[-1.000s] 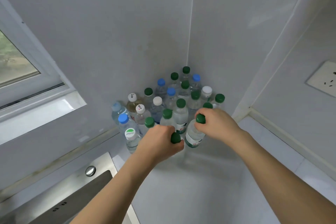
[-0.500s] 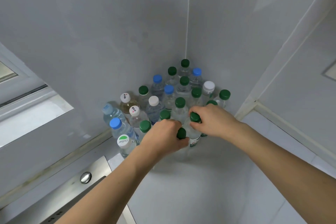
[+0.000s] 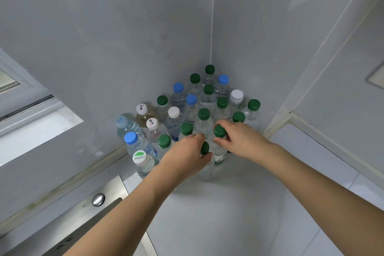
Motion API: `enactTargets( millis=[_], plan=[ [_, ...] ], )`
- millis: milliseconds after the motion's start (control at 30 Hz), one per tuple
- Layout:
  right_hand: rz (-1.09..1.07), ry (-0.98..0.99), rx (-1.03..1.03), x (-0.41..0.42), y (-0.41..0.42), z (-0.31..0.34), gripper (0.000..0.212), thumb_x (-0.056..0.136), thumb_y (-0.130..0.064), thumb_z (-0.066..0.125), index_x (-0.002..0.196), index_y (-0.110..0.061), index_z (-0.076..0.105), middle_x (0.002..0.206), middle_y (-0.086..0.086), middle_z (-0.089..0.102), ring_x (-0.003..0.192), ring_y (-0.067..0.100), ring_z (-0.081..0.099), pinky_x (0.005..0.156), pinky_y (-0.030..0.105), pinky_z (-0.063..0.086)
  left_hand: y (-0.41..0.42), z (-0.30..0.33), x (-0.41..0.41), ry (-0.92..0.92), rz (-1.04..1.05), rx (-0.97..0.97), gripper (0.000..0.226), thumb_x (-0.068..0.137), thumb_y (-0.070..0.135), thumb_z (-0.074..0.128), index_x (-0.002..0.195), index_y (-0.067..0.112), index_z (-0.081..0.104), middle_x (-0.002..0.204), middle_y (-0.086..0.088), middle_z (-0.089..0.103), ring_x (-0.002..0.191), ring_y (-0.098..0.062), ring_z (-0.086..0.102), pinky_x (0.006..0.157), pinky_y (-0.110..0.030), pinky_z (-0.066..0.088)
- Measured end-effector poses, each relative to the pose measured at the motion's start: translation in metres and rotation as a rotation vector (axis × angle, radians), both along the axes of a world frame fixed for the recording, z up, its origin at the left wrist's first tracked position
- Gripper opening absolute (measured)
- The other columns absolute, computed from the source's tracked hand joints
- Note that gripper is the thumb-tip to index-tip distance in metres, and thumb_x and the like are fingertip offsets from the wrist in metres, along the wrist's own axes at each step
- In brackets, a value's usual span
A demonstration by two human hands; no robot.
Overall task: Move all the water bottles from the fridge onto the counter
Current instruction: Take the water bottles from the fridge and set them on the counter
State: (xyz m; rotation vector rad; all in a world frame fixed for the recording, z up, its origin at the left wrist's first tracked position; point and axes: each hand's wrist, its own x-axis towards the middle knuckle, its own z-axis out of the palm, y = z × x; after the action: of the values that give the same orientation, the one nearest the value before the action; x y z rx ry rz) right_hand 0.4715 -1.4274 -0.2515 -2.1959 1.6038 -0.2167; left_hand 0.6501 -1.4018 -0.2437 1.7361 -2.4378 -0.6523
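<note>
Several clear water bottles with green, blue and white caps stand packed in the corner of the white counter. My left hand grips the neck of a green-capped bottle at the front of the cluster. My right hand grips the neck of another green-capped bottle just behind and right of it. Both bottles stand upright on the counter, side by side and touching the group. The fridge is out of view.
A steel sink with a round button lies at the lower left. A window sill is on the left wall. Grey walls close in behind the bottles. A wall socket sits at the right edge.
Both hands have pushed their two bottles further back and closer together against the cluster. The view has shifted slightly to the right.
</note>
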Motion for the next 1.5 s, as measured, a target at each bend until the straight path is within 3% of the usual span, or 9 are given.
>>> enactTargets(
  millis=[100, 233, 333, 433, 567, 733, 1000, 1267, 1500],
  plan=[
    [-0.053, 0.017, 0.04, -0.001, 0.007, 0.005, 0.043, 0.092, -0.049, 0.057, 0.122, -0.02, 0.046, 0.091, -0.003, 0.06, 0.08, 0.018, 0.059, 0.071, 0.037, 0.052, 0.005, 0.005, -0.004, -0.038, 0.027, -0.012, 0.026, 0.092, 0.038, 0.055, 0.092, 0.015, 0.044, 0.09, 0.0, 0.049, 0.077, -0.021, 0.048, 0.066, -0.03, 0.038],
    [-0.129, -0.063, 0.038, -0.002, 0.034, 0.018, 0.069, 0.091, -0.054, 0.056, 0.146, -0.023, 0.027, 0.109, 0.001, 0.057, 0.094, 0.018, 0.058, 0.079, 0.036, 0.051, 0.01, 0.013, -0.003, -0.028, 0.164, 0.025, 0.033, 0.086, 0.042, 0.064, 0.089, 0.011, 0.052, 0.083, -0.002, 0.057, 0.071, -0.018, 0.053, 0.057, -0.029, 0.04],
    [-0.168, -0.098, -0.017, -0.007, 0.069, 0.034, 0.069, 0.093, -0.048, 0.055, 0.149, -0.022, 0.024, 0.138, 0.004, 0.049, 0.111, 0.021, 0.058, 0.091, 0.037, 0.048, 0.026, 0.027, -0.001, -0.004, 0.232, 0.0, 0.038, 0.084, 0.045, 0.067, 0.093, 0.01, 0.055, 0.087, -0.004, 0.061, 0.077, -0.021, 0.059, 0.063, -0.033, 0.048],
    [-0.184, -0.081, -0.043, -0.016, 0.093, 0.043, 0.066, 0.095, -0.045, 0.054, 0.149, -0.018, 0.027, 0.147, 0.005, 0.041, 0.123, 0.022, 0.052, 0.098, 0.036, 0.044, 0.041, 0.039, -0.002, 0.008, 0.249, -0.117, 0.038, 0.09, 0.044, 0.061, 0.105, 0.01, 0.055, 0.099, -0.005, 0.061, 0.086, -0.022, 0.059, 0.069, -0.031, 0.047],
    [-0.244, -0.045, -0.098, -0.032, 0.127, 0.059, 0.058, 0.094, -0.041, 0.057, 0.142, -0.016, 0.037, 0.144, 0.005, 0.044, 0.128, 0.023, 0.045, 0.101, 0.033, 0.04, 0.06, 0.055, -0.01, 0.018, 0.064, -0.3, 0.044, 0.094, 0.039, 0.057, 0.128, 0.01, 0.05, 0.126, -0.006, 0.056, 0.107, -0.023, 0.057, 0.091, -0.034, 0.049],
    [-0.363, 0.03, -0.183, -0.05, 0.171, 0.075, 0.052, 0.094, -0.03, 0.057, 0.139, -0.01, 0.04, 0.145, 0.007, 0.042, 0.133, 0.023, 0.037, 0.107, 0.028, 0.027, 0.088, 0.064, -0.027, 0.008, -0.142, -0.385, 0.052, 0.099, 0.035, 0.049, 0.143, 0.009, 0.037, 0.15, -0.006, 0.037, 0.135, -0.025, 0.037, 0.108, -0.034, 0.035],
    [-0.627, 0.093, -0.156, -0.071, 0.255, 0.082, 0.063, 0.095, -0.036, 0.054, 0.149, -0.014, 0.029, 0.153, 0.005, 0.032, 0.14, 0.022, 0.029, 0.114, 0.029, 0.021, 0.123, 0.059, -0.076, 0.037, -0.414, -0.394, 0.052, 0.102, 0.029, 0.042, 0.147, 0.007, 0.029, 0.156, -0.01, 0.028, 0.143, -0.025, 0.024, 0.116, -0.033, 0.019],
    [-0.843, 0.145, -0.14, -0.106, 0.342, 0.094, 0.061, 0.096, -0.033, 0.054, 0.149, -0.013, 0.03, 0.154, 0.006, 0.032, 0.141, 0.024, 0.029, 0.116, 0.031, 0.024, 0.165, 0.068, -0.139, 0.089, -0.581, -0.409, 0.055, 0.103, 0.03, 0.04, 0.15, 0.007, 0.023, 0.158, -0.009, 0.023, 0.144, -0.025, 0.02, 0.117, -0.031, 0.014],
    [-1.022, 0.158, -0.197, -0.147, 0.422, 0.114, 0.061, 0.096, -0.032, 0.054, 0.149, -0.012, 0.031, 0.154, 0.005, 0.033, 0.141, 0.022, 0.029, 0.117, 0.031, 0.024, 0.217, 0.094, -0.206, 0.146, -0.764, -0.448, 0.053, 0.101, 0.029, 0.043, 0.148, 0.006, 0.03, 0.155, -0.011, 0.03, 0.143, -0.027, 0.025, 0.119, -0.035, 0.019]
  ],
)
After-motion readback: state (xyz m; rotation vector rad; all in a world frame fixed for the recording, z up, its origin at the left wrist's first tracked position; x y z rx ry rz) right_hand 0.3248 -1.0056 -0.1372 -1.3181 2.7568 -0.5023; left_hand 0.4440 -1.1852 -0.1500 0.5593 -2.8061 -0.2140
